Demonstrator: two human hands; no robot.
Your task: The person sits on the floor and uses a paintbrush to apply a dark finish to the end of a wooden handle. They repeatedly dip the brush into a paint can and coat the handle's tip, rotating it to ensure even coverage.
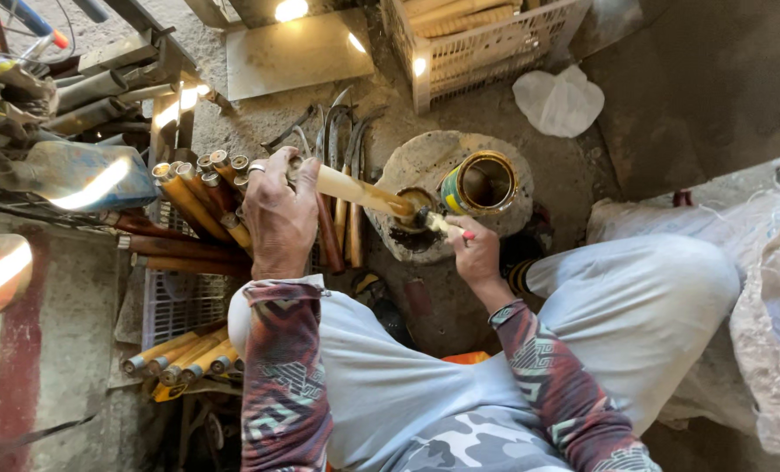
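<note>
The person is sitting over a round stone block, and the left hand is gripping a pale wooden handle near its upper end, fingers wrapped tight, holding it slanted so its far tip is resting on the block. The right hand is pinching a small brush against that tip, just beside an open tin of dark finish. Doing this well probably means turning the handle slowly while brushing thin, even strokes. Coated handles are leaning together at the left, above a plastic crate.
</note>
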